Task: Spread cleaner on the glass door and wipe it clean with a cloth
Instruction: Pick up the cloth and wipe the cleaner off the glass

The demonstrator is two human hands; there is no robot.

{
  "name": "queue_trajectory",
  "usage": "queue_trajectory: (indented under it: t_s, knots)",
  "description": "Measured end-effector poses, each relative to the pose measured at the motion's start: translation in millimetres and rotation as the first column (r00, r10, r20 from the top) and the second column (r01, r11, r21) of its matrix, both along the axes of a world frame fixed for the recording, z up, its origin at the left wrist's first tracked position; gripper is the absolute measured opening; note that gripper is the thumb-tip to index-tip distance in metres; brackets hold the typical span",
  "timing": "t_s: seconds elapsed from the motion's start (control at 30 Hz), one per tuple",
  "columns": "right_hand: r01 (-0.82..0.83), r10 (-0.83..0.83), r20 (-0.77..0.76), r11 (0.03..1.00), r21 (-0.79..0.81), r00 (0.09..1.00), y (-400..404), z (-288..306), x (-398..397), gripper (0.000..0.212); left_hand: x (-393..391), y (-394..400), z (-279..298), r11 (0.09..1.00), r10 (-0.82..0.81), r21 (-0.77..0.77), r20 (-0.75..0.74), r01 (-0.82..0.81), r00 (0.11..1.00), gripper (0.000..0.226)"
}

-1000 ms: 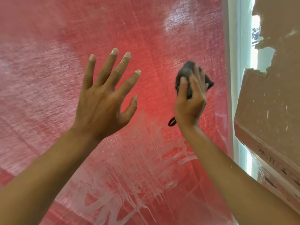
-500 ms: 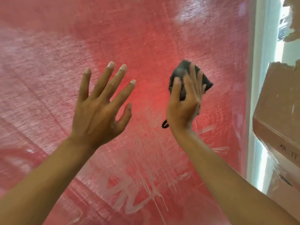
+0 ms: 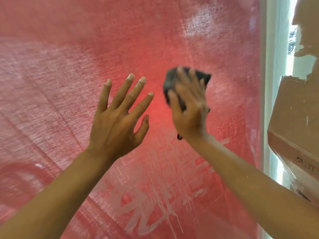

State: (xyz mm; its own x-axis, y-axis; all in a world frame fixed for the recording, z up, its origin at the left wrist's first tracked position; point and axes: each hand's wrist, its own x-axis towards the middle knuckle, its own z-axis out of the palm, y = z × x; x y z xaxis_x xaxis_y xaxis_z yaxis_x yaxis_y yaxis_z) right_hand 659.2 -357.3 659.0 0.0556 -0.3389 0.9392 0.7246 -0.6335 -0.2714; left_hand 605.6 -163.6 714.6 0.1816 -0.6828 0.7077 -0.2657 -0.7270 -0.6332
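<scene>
The glass door (image 3: 69,66) fills the view, with a red woven sheet showing behind it. White streaks of cleaner (image 3: 155,195) run down its lower middle. My right hand (image 3: 189,114) presses a dark bunched cloth (image 3: 170,80) flat against the glass, fingers spread over it and blurred by motion. A dark loop of the cloth hangs below that wrist. My left hand (image 3: 117,125) is raised beside it, to its left, fingers spread and straight, holding nothing. Whitish residue shows on its fingertips.
A white door frame (image 3: 269,83) runs down the right side of the glass. Beyond it, at the far right, stands a brown cardboard box (image 3: 296,118) with a torn top, close to my right forearm.
My right hand with the cloth has shifted slightly down and left across the glass. My left hand has lowered a little. The view has drifted left, so the frame and box sit nearer the right edge.
</scene>
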Motion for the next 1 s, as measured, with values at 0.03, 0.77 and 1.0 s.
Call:
queue_trajectory:
  t_s: [0.03,0.77,1.0]
  knots:
    - [0.023,-0.021,0.02,0.989,-0.147,1.0,-2,-13,-3,0.03,0,-1,1,1.0,-0.005,-0.008,0.001,0.005,1.0,0.046]
    - [0.041,-0.043,-0.029,0.996,-0.075,0.999,-4,117,-1,0.046,5,-5,47,0.992,0.038,-0.122,0.144,-0.02,0.989,0.057]
    - [-0.034,0.039,-0.033,0.989,0.142,0.999,-23,145,8,0.04,2,-13,59,0.99,0.025,-0.139,0.165,-0.002,0.986,0.051]
